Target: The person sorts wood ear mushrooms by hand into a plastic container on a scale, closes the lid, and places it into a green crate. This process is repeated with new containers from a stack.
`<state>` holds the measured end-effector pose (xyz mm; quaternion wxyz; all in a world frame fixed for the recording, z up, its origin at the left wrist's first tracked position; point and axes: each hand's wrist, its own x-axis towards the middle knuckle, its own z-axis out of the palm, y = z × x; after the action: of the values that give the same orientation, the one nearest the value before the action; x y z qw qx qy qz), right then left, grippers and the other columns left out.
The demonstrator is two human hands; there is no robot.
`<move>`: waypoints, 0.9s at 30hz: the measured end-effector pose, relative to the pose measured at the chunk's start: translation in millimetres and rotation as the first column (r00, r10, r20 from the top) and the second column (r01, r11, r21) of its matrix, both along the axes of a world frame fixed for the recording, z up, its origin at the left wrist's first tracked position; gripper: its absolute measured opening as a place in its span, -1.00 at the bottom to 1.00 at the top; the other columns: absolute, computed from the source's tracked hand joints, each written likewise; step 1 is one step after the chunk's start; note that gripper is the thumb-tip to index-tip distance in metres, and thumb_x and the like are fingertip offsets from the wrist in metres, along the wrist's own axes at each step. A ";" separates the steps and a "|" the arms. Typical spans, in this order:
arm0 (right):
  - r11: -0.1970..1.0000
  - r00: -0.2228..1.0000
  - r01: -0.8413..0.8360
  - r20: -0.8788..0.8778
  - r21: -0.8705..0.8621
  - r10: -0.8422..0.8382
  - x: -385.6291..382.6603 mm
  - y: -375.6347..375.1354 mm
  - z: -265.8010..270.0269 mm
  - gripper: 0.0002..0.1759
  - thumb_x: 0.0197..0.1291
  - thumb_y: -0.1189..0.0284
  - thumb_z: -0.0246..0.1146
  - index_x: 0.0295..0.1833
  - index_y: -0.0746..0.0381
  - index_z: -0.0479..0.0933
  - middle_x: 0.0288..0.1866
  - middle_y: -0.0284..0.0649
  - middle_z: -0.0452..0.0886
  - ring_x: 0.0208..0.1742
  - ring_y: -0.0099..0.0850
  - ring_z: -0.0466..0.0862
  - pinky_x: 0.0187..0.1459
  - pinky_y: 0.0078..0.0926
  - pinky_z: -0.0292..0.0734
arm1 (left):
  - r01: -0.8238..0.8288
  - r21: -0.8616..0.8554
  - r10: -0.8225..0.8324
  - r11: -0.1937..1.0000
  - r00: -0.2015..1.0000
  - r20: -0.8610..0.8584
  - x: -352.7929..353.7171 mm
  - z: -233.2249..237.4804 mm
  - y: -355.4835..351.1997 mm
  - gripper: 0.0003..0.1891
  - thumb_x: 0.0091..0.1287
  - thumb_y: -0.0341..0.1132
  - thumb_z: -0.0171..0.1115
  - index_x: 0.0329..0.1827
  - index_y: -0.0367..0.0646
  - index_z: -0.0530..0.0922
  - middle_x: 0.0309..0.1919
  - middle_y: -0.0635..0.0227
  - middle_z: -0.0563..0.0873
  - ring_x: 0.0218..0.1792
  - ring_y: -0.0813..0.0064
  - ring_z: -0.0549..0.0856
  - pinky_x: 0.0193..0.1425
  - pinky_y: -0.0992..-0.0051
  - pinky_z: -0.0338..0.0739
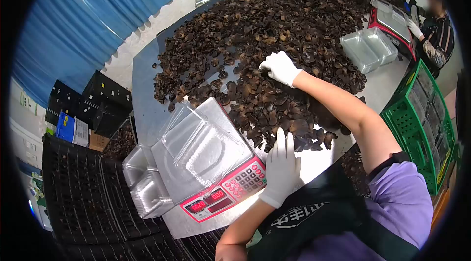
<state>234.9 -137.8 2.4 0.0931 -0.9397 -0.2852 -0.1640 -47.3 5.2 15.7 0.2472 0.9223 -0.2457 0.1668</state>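
Note:
A broad heap of dark brown, curled dried fungus pieces (265, 30) covers much of the table. My right hand (280, 68), in a white glove, reaches over the heap with its fingers curled down onto the pieces; whatever they hold is hidden. My left hand (282, 170), gloved too, lies at the heap's near edge, fingers stretched out and touching the closest pieces. Left of it stands a red and silver weighing scale (223, 195) with lit red digits. On the scale's pan rests a clear plastic box (196, 150) with its lid raised.
Clear plastic boxes (147, 187) stand left of the scale, beside stacked black crates (83, 187). Another clear box (368, 47) and a second scale (392, 23) are at the right, near a co-worker (436, 35). A green crate (417, 118) stands at the table's right side.

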 end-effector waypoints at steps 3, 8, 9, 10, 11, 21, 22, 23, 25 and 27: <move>0.992 0.993 -0.118 -0.023 -0.049 0.117 -5.2 3.9 9.1 -0.64 0.04 0.25 0.40 0.00 -0.01 0.64 -0.16 -0.27 0.60 0.02 -0.24 0.58 -0.01 -0.22 0.40 | 0.087 -0.025 -0.089 0.996 0.983 -0.163 -25.8 -4.9 11.6 -0.47 0.26 -0.39 0.18 0.30 -0.39 0.38 0.32 -0.24 0.40 0.06 -0.09 0.58 0.15 0.10 0.48; 0.972 0.969 -0.191 0.130 -0.137 0.209 2.8 22.1 -3.7 -0.83 0.02 0.31 0.34 -0.21 -0.02 0.69 -0.23 -0.33 0.57 -0.01 -0.32 0.53 -0.06 -0.26 0.35 | 0.197 -0.106 -0.213 0.975 0.963 -0.166 -53.2 -11.2 19.5 -0.54 0.19 -0.39 0.31 0.16 -0.35 0.50 0.25 -0.05 0.51 0.20 -0.02 0.56 0.21 0.12 0.49; 0.972 0.969 -0.193 0.129 -0.132 0.210 5.2 22.6 -5.3 -0.83 0.02 0.31 0.34 -0.21 -0.02 0.69 -0.23 -0.33 0.57 -0.01 -0.32 0.53 -0.06 -0.26 0.35 | 0.195 -0.101 -0.210 0.975 0.963 -0.169 -55.4 -12.5 21.5 -0.54 0.19 -0.39 0.31 0.16 -0.35 0.50 0.25 -0.05 0.51 0.20 -0.02 0.56 0.21 0.12 0.49; 0.975 0.965 -0.201 0.152 -0.092 0.213 6.8 21.2 -7.5 -0.88 0.00 0.33 0.33 -0.29 -0.01 0.68 -0.25 -0.35 0.55 -0.03 -0.32 0.53 -0.08 -0.27 0.34 | 0.176 -0.084 -0.190 0.981 0.960 -0.208 -58.3 -12.7 23.8 -0.54 0.20 -0.39 0.30 0.18 -0.34 0.50 0.26 -0.04 0.51 0.20 -0.01 0.55 0.22 0.12 0.48; 0.976 0.961 -0.209 0.172 -0.053 0.215 5.1 20.1 -7.4 -0.93 -0.02 0.34 0.32 -0.37 0.00 0.67 -0.27 -0.37 0.54 -0.05 -0.32 0.52 -0.09 -0.28 0.33 | 0.157 -0.069 -0.169 0.985 0.954 -0.248 -61.2 -12.2 25.4 -0.53 0.21 -0.39 0.30 0.20 -0.34 0.50 0.27 -0.03 0.51 0.21 -0.01 0.55 0.23 0.13 0.48; 0.973 0.963 -0.226 0.141 -0.038 0.229 -11.0 12.0 -4.9 -0.65 -0.02 0.31 0.42 -0.04 -0.03 0.67 -0.14 -0.32 0.55 0.04 -0.30 0.52 -0.04 -0.29 0.37 | 0.159 -0.111 -0.183 0.981 0.949 -0.258 -66.6 -23.5 16.7 -0.51 0.25 -0.37 0.27 0.27 -0.28 0.49 0.26 0.01 0.52 0.23 0.02 0.55 0.25 0.16 0.47; 0.968 0.975 -0.205 0.060 -0.142 0.215 -5.2 18.6 -5.4 -0.67 -0.02 0.31 0.41 -0.06 0.01 0.69 -0.14 -0.31 0.55 0.04 -0.29 0.51 -0.03 -0.28 0.36 | 0.142 -0.109 -0.165 0.984 0.955 -0.246 -66.0 -22.7 15.1 -0.51 0.25 -0.37 0.27 0.27 -0.28 0.49 0.26 0.01 0.52 0.23 0.02 0.55 0.25 0.16 0.47; 0.968 0.974 -0.207 0.062 -0.139 0.218 -1.4 23.0 -3.3 -0.67 -0.02 0.31 0.41 -0.06 0.01 0.69 -0.14 -0.31 0.55 0.04 -0.29 0.51 -0.03 -0.28 0.36 | 0.124 -0.105 -0.145 0.987 0.961 -0.233 -65.8 -22.0 14.3 -0.51 0.25 -0.37 0.27 0.27 -0.27 0.49 0.26 0.01 0.52 0.22 0.02 0.55 0.25 0.17 0.47; 0.948 0.990 -0.127 0.029 -0.291 0.141 5.6 28.7 -3.9 -0.71 -0.04 0.30 0.41 -0.13 0.07 0.69 -0.15 -0.29 0.55 0.05 -0.30 0.51 -0.03 -0.29 0.35 | 0.085 -0.093 -0.105 0.992 0.966 -0.238 -69.5 -21.6 14.2 -0.52 0.25 -0.37 0.27 0.26 -0.27 0.50 0.25 0.01 0.53 0.22 0.02 0.55 0.25 0.17 0.48; 0.956 0.981 -0.157 0.073 -0.248 0.180 5.0 19.3 -3.1 -0.76 -0.01 0.27 0.40 -0.23 0.13 0.66 -0.15 -0.26 0.55 0.06 -0.28 0.51 -0.01 -0.28 0.36 | 0.049 -0.087 -0.069 0.995 0.968 -0.241 -73.5 -24.3 15.9 -0.53 0.25 -0.38 0.27 0.25 -0.27 0.50 0.25 0.01 0.54 0.22 0.02 0.56 0.24 0.17 0.49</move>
<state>239.9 -118.5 -0.7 -0.0216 -0.9075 -0.3861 -0.1642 -120.8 21.1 -8.7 0.3172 0.9174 -0.2340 0.0547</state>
